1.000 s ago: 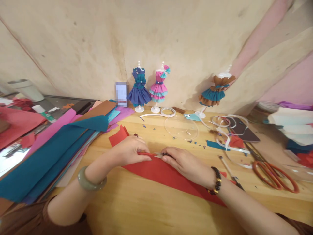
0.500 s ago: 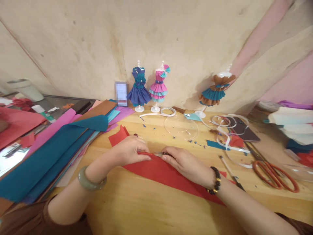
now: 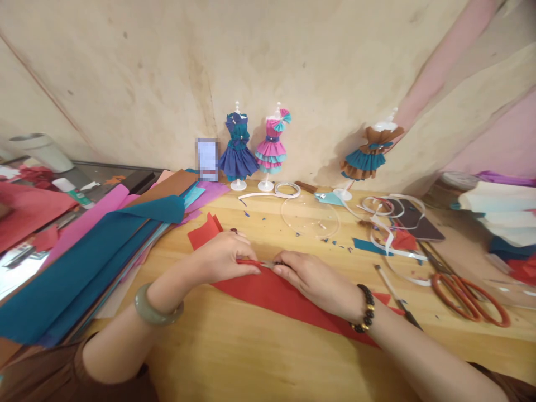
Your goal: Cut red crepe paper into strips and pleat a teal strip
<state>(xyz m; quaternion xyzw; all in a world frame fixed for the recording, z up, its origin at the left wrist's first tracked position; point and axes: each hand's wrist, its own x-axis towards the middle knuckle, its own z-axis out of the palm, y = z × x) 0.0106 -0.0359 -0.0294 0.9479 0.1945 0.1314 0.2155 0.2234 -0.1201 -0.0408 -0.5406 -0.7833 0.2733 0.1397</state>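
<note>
A long sheet of red crepe paper (image 3: 288, 301) lies across the wooden table (image 3: 259, 357) in front of me. My left hand (image 3: 220, 258) is closed, its fingertips pinching a folded red edge of the paper. My right hand (image 3: 316, 279) is closed too, pinching the same edge; a small pale, metallic-looking thing shows between the two hands, too small to name. A green bangle (image 3: 154, 310) is on my left wrist and a dark bead bracelet (image 3: 365, 310) on my right.
A stack of teal, pink and brown paper sheets (image 3: 96, 251) lies to the left. Three small mannequins in paper dresses (image 3: 238, 151) stand at the wall. Red-handled scissors (image 3: 469, 296), white ribbon loops (image 3: 389, 218) and a thin pen-like tool (image 3: 396, 298) lie at the right.
Both hands stay pinched on the red paper edge; my right hand has crept slightly left, toward the left hand. The view shifted a little.
</note>
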